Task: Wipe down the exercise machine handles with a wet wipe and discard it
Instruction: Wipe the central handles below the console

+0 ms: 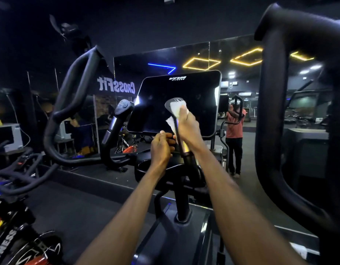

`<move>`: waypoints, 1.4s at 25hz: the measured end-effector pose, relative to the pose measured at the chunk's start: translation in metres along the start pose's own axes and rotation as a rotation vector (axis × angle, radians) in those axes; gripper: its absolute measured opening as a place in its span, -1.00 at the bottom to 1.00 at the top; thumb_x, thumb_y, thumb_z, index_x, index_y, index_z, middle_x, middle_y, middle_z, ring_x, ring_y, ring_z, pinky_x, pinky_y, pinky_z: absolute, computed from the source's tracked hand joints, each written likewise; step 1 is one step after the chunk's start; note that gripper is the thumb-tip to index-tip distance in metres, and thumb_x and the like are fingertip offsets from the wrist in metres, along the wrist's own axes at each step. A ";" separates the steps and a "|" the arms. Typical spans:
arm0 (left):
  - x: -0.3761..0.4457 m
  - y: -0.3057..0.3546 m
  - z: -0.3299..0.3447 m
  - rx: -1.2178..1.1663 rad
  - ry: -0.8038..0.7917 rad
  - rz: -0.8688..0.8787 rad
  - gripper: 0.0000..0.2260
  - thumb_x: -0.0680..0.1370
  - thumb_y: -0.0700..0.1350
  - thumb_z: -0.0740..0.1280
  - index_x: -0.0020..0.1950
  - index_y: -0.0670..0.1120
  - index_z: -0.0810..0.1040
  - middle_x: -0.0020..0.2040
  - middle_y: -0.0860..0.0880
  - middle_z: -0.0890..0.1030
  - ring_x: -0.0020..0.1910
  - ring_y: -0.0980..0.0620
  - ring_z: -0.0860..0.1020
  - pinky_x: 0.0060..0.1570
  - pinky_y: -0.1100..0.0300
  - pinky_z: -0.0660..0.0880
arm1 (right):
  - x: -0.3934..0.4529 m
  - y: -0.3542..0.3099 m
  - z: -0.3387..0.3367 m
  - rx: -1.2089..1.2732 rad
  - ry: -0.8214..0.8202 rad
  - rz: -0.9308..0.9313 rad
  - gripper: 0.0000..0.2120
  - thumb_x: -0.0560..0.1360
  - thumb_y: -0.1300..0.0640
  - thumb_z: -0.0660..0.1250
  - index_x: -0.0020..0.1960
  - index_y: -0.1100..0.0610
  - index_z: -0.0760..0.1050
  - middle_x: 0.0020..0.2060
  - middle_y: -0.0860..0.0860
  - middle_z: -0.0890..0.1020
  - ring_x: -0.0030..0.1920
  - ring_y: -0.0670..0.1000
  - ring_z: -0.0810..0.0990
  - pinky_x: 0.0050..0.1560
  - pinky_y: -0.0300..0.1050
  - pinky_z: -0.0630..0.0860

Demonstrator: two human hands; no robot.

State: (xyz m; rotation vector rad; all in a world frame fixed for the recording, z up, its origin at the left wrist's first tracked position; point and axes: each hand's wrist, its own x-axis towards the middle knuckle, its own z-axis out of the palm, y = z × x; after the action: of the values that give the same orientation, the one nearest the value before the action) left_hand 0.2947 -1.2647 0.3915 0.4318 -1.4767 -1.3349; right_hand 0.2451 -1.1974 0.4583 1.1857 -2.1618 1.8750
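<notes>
Two bare forearms reaching forward from the bottom edge toward the console screen (176, 104). Right hand (188, 125) wrapped round the upper part of the short right handle (179, 138), just in front of the screen's lower half, fingers clenched on a white wet wipe (175, 109) pressed against the grip. Wipe bunched over the handle's rounded top, a loose corner hanging out to the left of the hand. Left hand (162, 146) just below and left of the screen's bottom edge, beside the same handle, fingers curled, tips close to the handle's metal section; whether actually gripping it, cannot tell. Matching short left handle (119, 119) standing to the left of the screen, untouched. Large looped arm handle (69, 104) further left of the screen, another thick looped arm handle (270, 111) to its right, very near the lens. Behind the screen, a wall mirror (203, 56) with yellow and blue light strips and a reversed "CrossFit" sign.
</notes>
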 end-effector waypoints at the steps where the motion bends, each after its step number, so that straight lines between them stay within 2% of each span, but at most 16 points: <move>1: 0.003 0.000 0.000 -0.016 -0.008 0.006 -0.63 0.69 -0.04 0.05 -0.14 -0.13 0.55 -0.36 -0.02 0.60 -0.45 0.08 0.51 -0.53 0.27 0.37 | -0.019 0.015 0.005 -0.219 0.083 -0.109 -0.44 0.63 -0.26 -0.05 0.33 0.16 0.32 0.17 0.19 0.57 0.13 0.28 0.58 0.10 0.21 0.50; 3: 0.010 0.004 -0.002 -0.063 -0.016 -0.001 -0.62 0.69 -0.05 0.05 -0.13 -0.17 0.56 -0.39 0.00 0.62 -0.49 0.14 0.53 -0.54 0.30 0.40 | -0.048 0.027 0.010 -0.441 0.224 -0.249 -0.54 0.63 -0.22 0.02 0.30 0.13 0.23 0.13 0.14 0.53 0.04 0.26 0.60 -0.07 0.18 0.51; 5: 0.017 0.008 -0.004 -0.083 -0.030 -0.039 -0.59 0.69 -0.03 0.04 -0.04 -0.23 0.59 -0.33 -0.06 0.64 -0.45 0.08 0.56 -0.47 0.24 0.45 | -0.039 0.014 0.011 -0.459 0.232 -0.251 -0.54 0.63 -0.19 0.09 0.31 0.17 0.22 0.14 0.16 0.52 0.05 0.27 0.60 -0.06 0.20 0.54; 7: 0.022 0.013 -0.003 -0.085 -0.034 -0.054 -0.60 0.68 -0.01 0.05 -0.05 -0.20 0.59 -0.36 -0.06 0.63 -0.44 0.01 0.56 -0.41 0.16 0.46 | -0.019 -0.005 0.010 -0.463 0.201 -0.185 -0.51 0.63 -0.17 0.13 0.33 0.21 0.22 0.18 0.19 0.52 0.10 0.28 0.59 -0.01 0.19 0.53; 11: 0.029 0.024 -0.005 -0.098 -0.015 -0.033 -0.65 0.67 -0.02 0.09 -0.02 -0.19 0.58 -0.38 -0.02 0.62 -0.50 0.06 0.52 -0.53 0.25 0.40 | -0.040 0.010 0.018 -0.657 0.343 -0.258 -0.47 0.65 -0.14 0.12 0.41 0.24 0.18 0.14 0.16 0.50 -0.03 0.23 0.65 -0.26 0.04 0.43; 12: 0.031 0.027 -0.005 -0.098 -0.009 -0.029 -0.67 0.67 -0.02 0.10 -0.02 -0.18 0.58 -0.37 -0.03 0.62 -0.49 0.05 0.51 -0.51 0.24 0.39 | -0.046 0.015 0.018 -0.643 0.322 -0.265 -0.47 0.65 -0.17 0.11 0.39 0.23 0.19 0.13 0.17 0.51 -0.04 0.24 0.65 -0.26 0.04 0.42; 14: 0.034 0.033 -0.006 -0.090 -0.018 -0.022 -0.68 0.67 -0.03 0.10 -0.04 -0.16 0.57 -0.35 -0.05 0.62 -0.46 0.03 0.51 -0.44 0.19 0.38 | -0.032 0.005 0.011 -0.473 0.242 -0.208 -0.45 0.63 -0.26 0.03 0.33 0.20 0.25 0.15 0.20 0.54 0.06 0.29 0.61 -0.14 0.08 0.42; 17: 0.036 0.040 -0.004 -0.060 -0.060 -0.015 -0.66 0.66 0.00 0.09 0.01 -0.17 0.56 -0.25 -0.11 0.63 -0.31 -0.07 0.54 -0.37 0.15 0.38 | 0.016 -0.031 -0.001 -0.113 0.099 0.026 -0.41 0.63 -0.26 -0.04 0.36 0.20 0.32 0.29 0.23 0.51 0.27 0.31 0.48 0.14 0.14 0.38; 19: 0.035 0.042 -0.003 -0.040 -0.073 -0.003 -0.66 0.66 0.01 0.08 0.01 -0.16 0.57 -0.26 -0.08 0.65 -0.31 -0.04 0.57 -0.33 0.13 0.40 | 0.019 -0.032 0.003 -0.173 0.132 -0.017 -0.47 0.64 -0.22 -0.03 0.34 0.18 0.32 0.27 0.22 0.52 0.25 0.30 0.49 0.10 0.13 0.38; 22: 0.036 0.046 -0.003 -0.058 -0.075 0.031 -0.69 0.66 -0.01 0.09 -0.05 -0.14 0.55 -0.37 0.01 0.63 -0.43 0.07 0.56 -0.38 0.17 0.41 | 0.009 -0.019 0.011 -0.299 0.223 -0.183 -0.53 0.62 -0.22 0.02 0.25 0.16 0.29 0.17 0.20 0.58 0.14 0.31 0.56 -0.06 0.10 0.35; 26: 0.044 0.058 0.004 -0.101 -0.101 0.051 -0.77 0.65 -0.04 0.13 -0.10 -0.09 0.49 -0.26 -0.11 0.55 -0.27 -0.08 0.48 -0.30 0.09 0.37 | 0.042 -0.042 0.003 -0.249 0.116 -0.068 -0.53 0.61 -0.18 0.06 0.29 0.16 0.39 0.25 0.20 0.51 0.22 0.28 0.49 0.00 0.06 0.32; 28: 0.049 0.062 0.006 -0.125 -0.062 0.077 -0.74 0.62 -0.11 0.18 -0.26 -0.06 0.47 -0.35 0.00 0.53 -0.32 0.00 0.45 -0.27 0.11 0.37 | 0.035 -0.031 0.009 -0.367 0.191 -0.210 -0.58 0.62 -0.19 0.04 0.24 0.12 0.35 0.18 0.19 0.51 0.12 0.30 0.52 -0.06 0.07 0.32; 30: 0.055 0.063 0.004 -0.125 -0.043 0.082 -0.69 0.60 -0.13 0.19 -0.35 -0.03 0.46 -0.46 0.10 0.51 -0.43 0.09 0.43 -0.34 0.16 0.37 | 0.027 -0.022 0.013 -0.434 0.238 -0.312 -0.59 0.61 -0.21 0.04 0.21 0.10 0.33 0.12 0.18 0.51 0.06 0.32 0.54 -0.10 0.10 0.32; 33: 0.059 0.062 0.002 -0.166 -0.110 0.040 -0.67 0.64 -0.03 0.14 -0.24 -0.08 0.54 -0.44 -0.02 0.57 -0.43 -0.02 0.46 -0.37 0.13 0.38 | 0.047 -0.038 0.008 -0.443 0.166 -0.181 -0.57 0.59 -0.17 0.04 0.17 0.12 0.46 0.15 0.20 0.53 0.14 0.31 0.52 -0.06 0.08 0.30; 35: 0.061 0.060 0.000 -0.184 -0.103 0.031 -0.62 0.66 0.01 0.11 -0.22 -0.08 0.59 -0.42 -0.04 0.60 -0.41 -0.04 0.50 -0.38 0.16 0.41 | 0.046 -0.040 0.009 -0.578 0.204 -0.276 -0.59 0.62 -0.11 0.04 0.17 0.13 0.50 0.15 0.17 0.49 0.11 0.29 0.51 -0.09 0.07 0.31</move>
State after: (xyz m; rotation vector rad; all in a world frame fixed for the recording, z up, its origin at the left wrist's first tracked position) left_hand 0.2933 -1.2952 0.4715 0.2236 -1.4224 -1.4719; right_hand 0.2392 -1.2274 0.5113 1.0425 -2.0808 1.0949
